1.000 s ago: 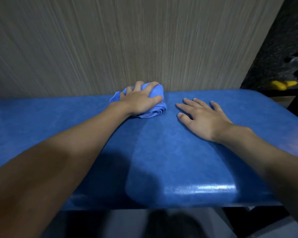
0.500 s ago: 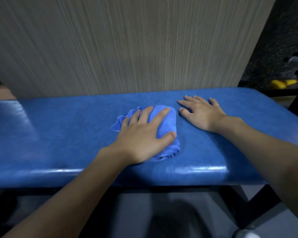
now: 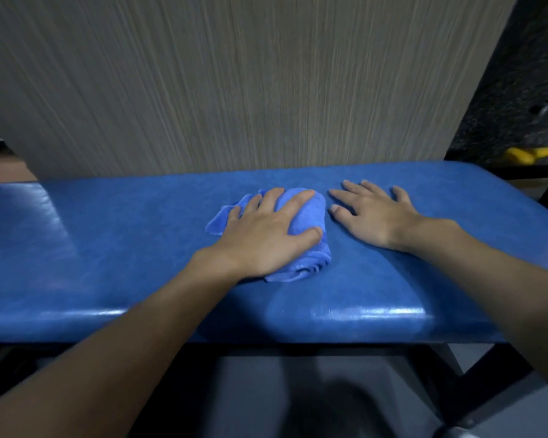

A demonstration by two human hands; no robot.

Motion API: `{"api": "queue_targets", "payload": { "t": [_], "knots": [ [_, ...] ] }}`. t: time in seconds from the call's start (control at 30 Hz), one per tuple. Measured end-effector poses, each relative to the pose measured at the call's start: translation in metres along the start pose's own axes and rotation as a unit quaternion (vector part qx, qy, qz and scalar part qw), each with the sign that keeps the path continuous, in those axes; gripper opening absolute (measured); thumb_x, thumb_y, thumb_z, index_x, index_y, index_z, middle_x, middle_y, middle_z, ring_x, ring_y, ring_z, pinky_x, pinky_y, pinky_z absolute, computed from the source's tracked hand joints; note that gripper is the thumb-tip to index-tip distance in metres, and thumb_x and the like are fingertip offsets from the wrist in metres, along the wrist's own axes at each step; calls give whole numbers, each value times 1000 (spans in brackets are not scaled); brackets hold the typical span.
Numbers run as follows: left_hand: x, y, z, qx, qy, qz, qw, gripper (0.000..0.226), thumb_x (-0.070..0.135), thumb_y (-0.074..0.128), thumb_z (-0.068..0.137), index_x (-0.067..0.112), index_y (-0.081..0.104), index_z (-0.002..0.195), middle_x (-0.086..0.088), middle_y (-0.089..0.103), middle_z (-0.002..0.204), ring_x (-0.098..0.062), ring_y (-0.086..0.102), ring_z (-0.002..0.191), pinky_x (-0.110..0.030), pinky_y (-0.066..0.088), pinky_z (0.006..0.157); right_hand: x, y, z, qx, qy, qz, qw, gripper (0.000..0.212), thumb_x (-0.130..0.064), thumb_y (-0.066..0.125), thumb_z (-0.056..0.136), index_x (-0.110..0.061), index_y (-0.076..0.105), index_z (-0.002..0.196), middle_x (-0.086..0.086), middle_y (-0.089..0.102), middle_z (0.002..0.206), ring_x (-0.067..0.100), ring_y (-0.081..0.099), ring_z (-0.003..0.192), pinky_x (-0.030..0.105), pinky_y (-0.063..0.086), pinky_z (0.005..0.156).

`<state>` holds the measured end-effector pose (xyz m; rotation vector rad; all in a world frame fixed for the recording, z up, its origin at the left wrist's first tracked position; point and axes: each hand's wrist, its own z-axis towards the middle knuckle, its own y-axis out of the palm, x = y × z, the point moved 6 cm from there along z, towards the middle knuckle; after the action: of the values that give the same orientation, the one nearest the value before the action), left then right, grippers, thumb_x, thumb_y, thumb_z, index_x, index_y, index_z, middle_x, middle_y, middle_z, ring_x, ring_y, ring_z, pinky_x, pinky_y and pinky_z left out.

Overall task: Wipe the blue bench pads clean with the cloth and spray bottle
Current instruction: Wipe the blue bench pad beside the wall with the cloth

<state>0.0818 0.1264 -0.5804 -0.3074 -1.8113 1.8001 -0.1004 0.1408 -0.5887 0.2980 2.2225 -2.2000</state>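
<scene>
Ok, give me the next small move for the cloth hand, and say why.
Probably slide the cloth leftward along the bench pad. The left hand holds it bunched mid-pad, the right hand lies flat close on its right, and a long stretch of pad extends to the left.

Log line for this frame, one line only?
left hand: grips cloth on bench pad | right hand: flat on bench pad
</scene>
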Motion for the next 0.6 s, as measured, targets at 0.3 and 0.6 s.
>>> {"api": "queue_targets", "payload": {
  "t": [0.3,0.6],
  "knots": [
    [-34,-1,126,-1,-50,-16,999,68,74,30,80,61,15,145,9,15,162,-29,19,148,-55,16,117,-1,0,0,16,-5,-1,1000,56,-57,20,100,-42,20,153,-13,9,165,12,3,151,55,1,119],
    [-26,0,95,13,-41,1,999,66,70,31,88,56,11,150,7,8,165,-29,14,150,-53,11,119,-1,-1,-3,15,-3,12,1000,56,-58,22,99,-43,21,153,-14,10,165,12,3,151,54,-1,119]
  ]
}}
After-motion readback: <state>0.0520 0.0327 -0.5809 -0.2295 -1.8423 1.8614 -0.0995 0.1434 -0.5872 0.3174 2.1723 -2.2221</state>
